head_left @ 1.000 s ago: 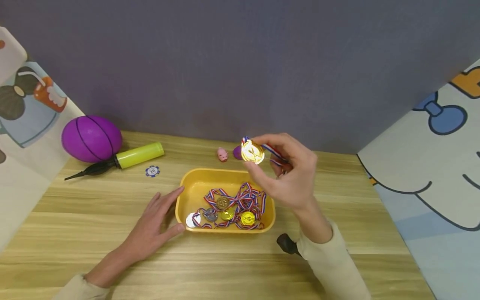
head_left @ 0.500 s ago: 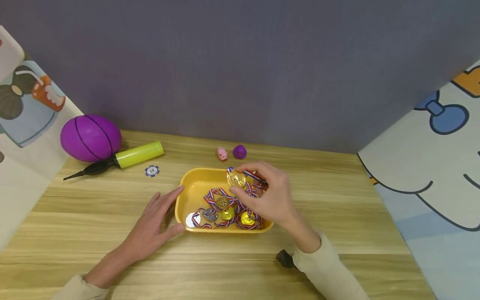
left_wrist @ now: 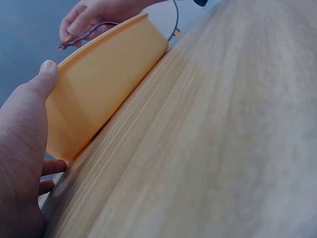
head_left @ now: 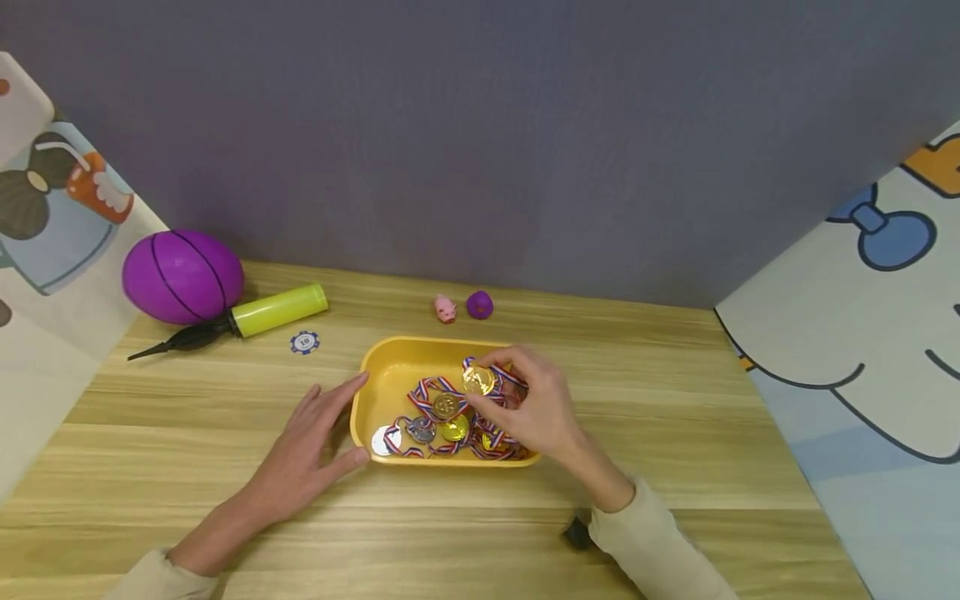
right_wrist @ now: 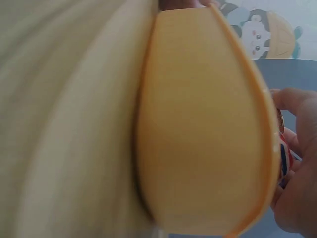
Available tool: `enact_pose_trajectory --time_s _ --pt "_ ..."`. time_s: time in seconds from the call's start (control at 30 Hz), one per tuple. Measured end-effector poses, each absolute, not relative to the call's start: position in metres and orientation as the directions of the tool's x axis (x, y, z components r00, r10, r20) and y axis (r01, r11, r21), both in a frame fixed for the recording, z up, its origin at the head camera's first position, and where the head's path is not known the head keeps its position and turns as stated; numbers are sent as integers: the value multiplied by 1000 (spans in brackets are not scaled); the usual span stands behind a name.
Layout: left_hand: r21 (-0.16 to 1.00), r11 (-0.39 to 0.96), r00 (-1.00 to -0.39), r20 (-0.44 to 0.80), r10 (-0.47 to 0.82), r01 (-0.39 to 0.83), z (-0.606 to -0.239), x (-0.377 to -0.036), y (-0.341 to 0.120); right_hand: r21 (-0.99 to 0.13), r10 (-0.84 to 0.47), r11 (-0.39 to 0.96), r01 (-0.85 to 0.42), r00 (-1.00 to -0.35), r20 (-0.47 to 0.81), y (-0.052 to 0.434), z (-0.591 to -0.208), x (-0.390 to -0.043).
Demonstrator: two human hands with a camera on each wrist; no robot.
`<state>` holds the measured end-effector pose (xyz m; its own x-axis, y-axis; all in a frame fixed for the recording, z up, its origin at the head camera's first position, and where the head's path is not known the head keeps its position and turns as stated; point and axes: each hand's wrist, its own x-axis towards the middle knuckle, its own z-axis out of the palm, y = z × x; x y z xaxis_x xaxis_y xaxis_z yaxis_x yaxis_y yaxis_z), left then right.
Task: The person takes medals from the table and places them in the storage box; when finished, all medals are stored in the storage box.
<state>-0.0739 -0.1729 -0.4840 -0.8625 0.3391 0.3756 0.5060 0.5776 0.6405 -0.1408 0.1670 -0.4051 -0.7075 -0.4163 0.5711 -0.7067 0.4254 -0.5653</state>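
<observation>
In the head view my right hand [head_left: 528, 408] pinches a gold medal [head_left: 478, 380] between thumb and fingertips, low over the right part of a yellow plastic bin [head_left: 386, 350]. Its red, white and blue ribbon trails under the palm. Several other medals with ribbons lie in the bin: a silver one [head_left: 386, 440], a darker grey one [head_left: 422, 430], a bronze-coloured one [head_left: 446, 406] and gold ones [head_left: 454, 427]. My left hand [head_left: 307, 450] rests against the bin's left end, fingers extended; the left wrist view shows its thumb [left_wrist: 47, 74] at the rim.
Behind the bin stand a pink pig figure [head_left: 446, 309] and a small purple object [head_left: 480, 305]. At the left are a purple ball [head_left: 183, 277], a yellow-green hand pump [head_left: 277, 312] and a poker chip [head_left: 304, 342]. A black object [head_left: 577, 533] is partly covered by the right sleeve.
My right hand has carried the gold medal from behind the bin, toward me and left, then lower over the medals inside. The left hand and the bin stay in place.
</observation>
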Motion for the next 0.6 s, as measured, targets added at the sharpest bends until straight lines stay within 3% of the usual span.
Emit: enact_pose_trajectory --time_s 0.37,0.6 --pt "638 584 -864 372 339 503 -484 -74 -174 -540 -424 524 -659 -751 506 176 -423 -140" --pt "638 582 -863 375 338 505 -484 -74 -173 -466 -504 590 -660 -752 426 180 -426 -140"
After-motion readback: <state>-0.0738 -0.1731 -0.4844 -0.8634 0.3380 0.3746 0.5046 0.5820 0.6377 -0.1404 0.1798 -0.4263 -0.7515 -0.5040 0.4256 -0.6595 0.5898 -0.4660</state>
